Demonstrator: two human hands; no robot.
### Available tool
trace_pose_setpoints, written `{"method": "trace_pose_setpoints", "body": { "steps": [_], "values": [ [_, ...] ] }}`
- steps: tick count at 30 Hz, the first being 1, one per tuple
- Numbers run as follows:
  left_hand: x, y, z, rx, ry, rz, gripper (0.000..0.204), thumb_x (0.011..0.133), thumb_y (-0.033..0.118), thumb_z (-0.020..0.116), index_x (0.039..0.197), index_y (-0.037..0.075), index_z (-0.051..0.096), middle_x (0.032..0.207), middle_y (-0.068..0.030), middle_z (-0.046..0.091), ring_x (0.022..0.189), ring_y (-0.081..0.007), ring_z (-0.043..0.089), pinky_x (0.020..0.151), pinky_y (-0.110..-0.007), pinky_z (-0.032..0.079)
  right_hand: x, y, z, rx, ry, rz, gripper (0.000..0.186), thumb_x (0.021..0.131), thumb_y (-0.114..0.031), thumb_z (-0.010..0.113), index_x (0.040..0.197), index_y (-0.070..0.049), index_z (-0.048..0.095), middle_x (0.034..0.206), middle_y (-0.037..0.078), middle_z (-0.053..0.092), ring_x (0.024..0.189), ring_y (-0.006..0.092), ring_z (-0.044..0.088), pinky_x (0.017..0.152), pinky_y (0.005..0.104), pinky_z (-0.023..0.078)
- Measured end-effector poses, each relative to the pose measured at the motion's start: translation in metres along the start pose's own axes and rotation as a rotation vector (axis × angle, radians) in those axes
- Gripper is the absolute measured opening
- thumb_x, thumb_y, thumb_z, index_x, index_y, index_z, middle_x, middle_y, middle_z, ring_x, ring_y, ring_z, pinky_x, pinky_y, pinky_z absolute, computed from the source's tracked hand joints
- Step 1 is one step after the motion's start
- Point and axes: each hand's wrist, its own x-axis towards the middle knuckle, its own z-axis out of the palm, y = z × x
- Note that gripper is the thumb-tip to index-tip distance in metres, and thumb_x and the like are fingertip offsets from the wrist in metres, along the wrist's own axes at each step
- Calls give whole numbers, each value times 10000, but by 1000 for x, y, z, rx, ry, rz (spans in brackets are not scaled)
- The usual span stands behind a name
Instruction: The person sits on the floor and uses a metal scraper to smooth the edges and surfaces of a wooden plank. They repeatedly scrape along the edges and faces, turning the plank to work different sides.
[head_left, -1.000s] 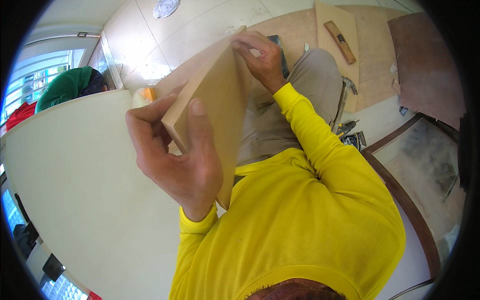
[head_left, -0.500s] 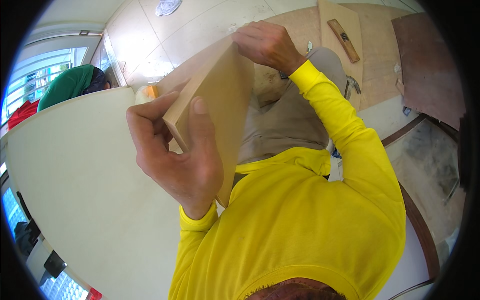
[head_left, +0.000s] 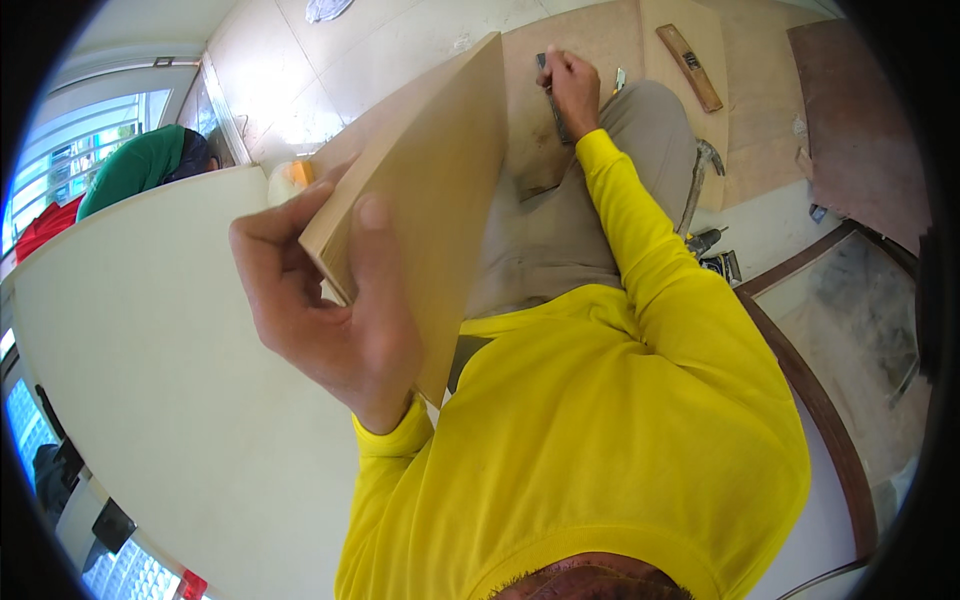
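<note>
Your right hand has left the plywood board's top edge and is now gripping a dark tool at upper centre; your left hand is clamping the board's near end.

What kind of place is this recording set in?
Probably a carpentry or furniture workshop: the left hand grips a wooden board, sheets of plywood cover the tiled floor, and a hammer lies nearby.

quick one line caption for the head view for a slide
Left hand grips a tan wooden board on edge while the right hand holds a dark tool on the plywood floor sheet.
</note>
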Motion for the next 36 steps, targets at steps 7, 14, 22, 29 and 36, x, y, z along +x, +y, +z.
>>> {"method": "trace_pose_setpoints", "body": {
  "steps": [7, 14, 22, 29, 36],
  "values": [
    [-2, -4, -2, -10, 81, -1, 259, 1099, 194, 867, 1199, 2, 726, 1154, -215, 858, 1017, -237, 833, 965, -365, 675, -94, -43, 66, 15, -150, -309, 656, 1258, -419, 627, 1806, -71, 538, 1839, 220, 563, 1726, 391, 505, 1412, 466, 399],
    [-5, -5, -9, -17, 120, -84, 280, 1070, 208, 908, 1160, 4, 739, 1091, -189, 853, 940, -214, 825, 892, -339, 675, -43, -27, 89, -11, -136, -121, 613, 1292, -379, 523, 1782, -12, 553, 1829, 234, 580, 1736, 346, 513, 1422, 423, 380],
    [-3, -11, -12, -64, 116, -78, 275, 1063, 189, 912, 1165, 7, 733, 1076, -180, 841, 950, -203, 811, 920, -332, 664, 30, -1, 53, -162, -214, -321, 256, 1147, -205, 790, 1360, -122, 905, 1383, 109, 893, 1251, 269, 858, 1111, 365, 651],
    [1, -11, -13, -52, 110, -76, 261, 1063, 176, 908, 1164, 7, 736, 1083, -182, 846, 963, -208, 812, 938, -342, 662, 54, -15, 39, -435, -282, -775, 159, 1110, -174, 814, 1232, -98, 880, 1188, 123, 893, 1025, 352, 855, 917, 414, 684],
    [4, -9, -11, -19, 119, -64, 295, 1049, 228, 929, 1151, 20, 746, 1071, -170, 850, 965, -216, 826, 940, -349, 673, 63, -18, 32, -644, -291, -946, 145, 1088, -172, 809, 1207, -108, 864, 1147, 87, 883, 1009, 347, 845, 882, 439, 689]
  ]
}}
